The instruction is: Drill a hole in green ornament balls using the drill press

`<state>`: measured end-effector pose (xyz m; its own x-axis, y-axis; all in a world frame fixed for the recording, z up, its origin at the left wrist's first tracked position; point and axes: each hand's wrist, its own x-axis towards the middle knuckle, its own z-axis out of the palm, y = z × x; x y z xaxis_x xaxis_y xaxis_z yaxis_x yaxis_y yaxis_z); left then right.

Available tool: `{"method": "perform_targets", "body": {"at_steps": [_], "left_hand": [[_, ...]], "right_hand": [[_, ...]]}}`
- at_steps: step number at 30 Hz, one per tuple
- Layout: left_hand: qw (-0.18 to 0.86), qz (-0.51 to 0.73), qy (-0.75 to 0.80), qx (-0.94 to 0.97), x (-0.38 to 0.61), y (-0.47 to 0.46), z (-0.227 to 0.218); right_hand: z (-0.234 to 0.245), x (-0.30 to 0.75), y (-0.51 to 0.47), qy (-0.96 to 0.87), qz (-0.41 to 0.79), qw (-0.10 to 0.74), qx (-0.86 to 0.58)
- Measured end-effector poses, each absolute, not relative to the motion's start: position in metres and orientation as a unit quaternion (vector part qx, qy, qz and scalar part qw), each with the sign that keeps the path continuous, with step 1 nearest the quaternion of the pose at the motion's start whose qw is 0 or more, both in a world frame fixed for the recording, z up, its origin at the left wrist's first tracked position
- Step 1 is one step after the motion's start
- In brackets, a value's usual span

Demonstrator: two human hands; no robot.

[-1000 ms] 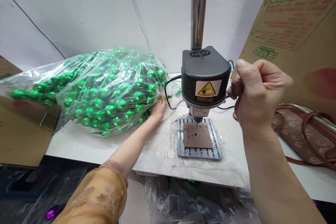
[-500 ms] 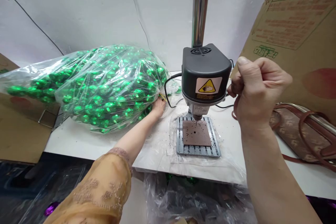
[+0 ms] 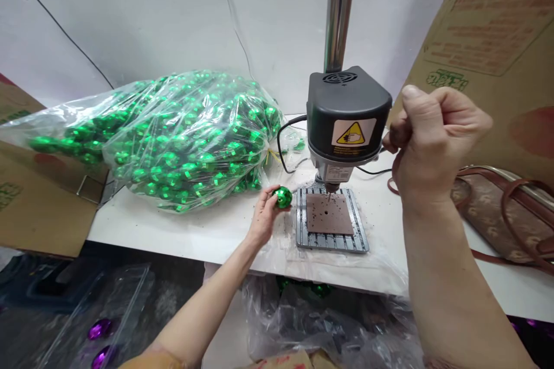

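My left hand [image 3: 263, 220] pinches a shiny green faceted ball [image 3: 283, 197] between thumb and fingers, just left of the drill press base [image 3: 302, 236]. On that base lies a brown square plate [image 3: 340, 220] with a small hole and dark specks. Above it hangs the black drill press head [image 3: 348, 105], its bit pointing down at the plate. My right hand [image 3: 426, 138] is closed in a fist at the right side of the head, around its lever, which the fingers mostly hide.
A clear bag [image 3: 190, 132] full of green balls lies at the left, near an open cardboard box [image 3: 38, 202]. A patterned handbag [image 3: 497, 219] and a tall carton [image 3: 485, 40] stand at the right. Purple balls [image 3: 99, 328] and crumpled plastic [image 3: 329, 328] lie below the white table [image 3: 173, 236].
My left hand has come away from the bag's mouth toward me and now holds a green ball. My right hand stays closed by the drill head. The view has shifted slightly left.
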<state>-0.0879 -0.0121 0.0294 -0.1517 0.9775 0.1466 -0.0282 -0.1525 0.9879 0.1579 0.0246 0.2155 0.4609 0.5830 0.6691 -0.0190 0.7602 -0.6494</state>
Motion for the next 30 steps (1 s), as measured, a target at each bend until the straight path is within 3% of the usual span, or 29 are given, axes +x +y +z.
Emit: {"method": "perform_targets", "body": {"at_steps": [3, 7, 30], "left_hand": [[0.617, 0.587, 0.399, 0.339, -0.062, -0.031, 0.034], [0.689, 0.557, 0.362, 0.288, -0.049, -0.031, 0.04], [0.612, 0.584, 0.402, 0.35, -0.035, -0.005, 0.038]], "right_hand": [[0.215, 0.158, 0.025, -0.49, 0.181, 0.805, -0.281], [0.215, 0.159, 0.026, -0.495, 0.175, 0.803, -0.282], [0.215, 0.158, 0.026, -0.484, 0.194, 0.807, -0.279]]}}
